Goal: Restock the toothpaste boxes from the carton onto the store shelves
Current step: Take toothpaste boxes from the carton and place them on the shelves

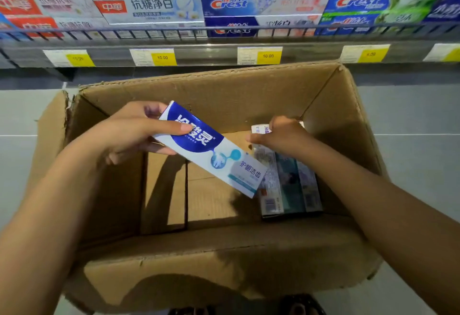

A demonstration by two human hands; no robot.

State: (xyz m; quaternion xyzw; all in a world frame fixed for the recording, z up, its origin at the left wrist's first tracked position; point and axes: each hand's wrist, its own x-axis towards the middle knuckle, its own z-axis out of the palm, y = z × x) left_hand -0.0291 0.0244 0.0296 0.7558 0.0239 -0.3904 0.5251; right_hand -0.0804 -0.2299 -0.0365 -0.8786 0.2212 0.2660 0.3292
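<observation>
An open brown carton (224, 95) stands on the floor below the shelf. My left hand (139, 135) holds a blue and white toothpaste box (211, 150) by its upper end, tilted over the carton's middle. My right hand (283, 137) reaches into the carton's right side and closes its fingers on the top end of another white toothpaste box (258, 129). Under that hand a few more toothpaste boxes (288, 185) lie side by side against the right wall. The carton's left floor is bare cardboard.
The store shelf (224, 48) runs across the top, with a wire rail, yellow price tags (260, 55) and rows of stacked toothpaste boxes (149, 5). Grey tiled floor lies on both sides of the carton. My foot shows at the bottom edge.
</observation>
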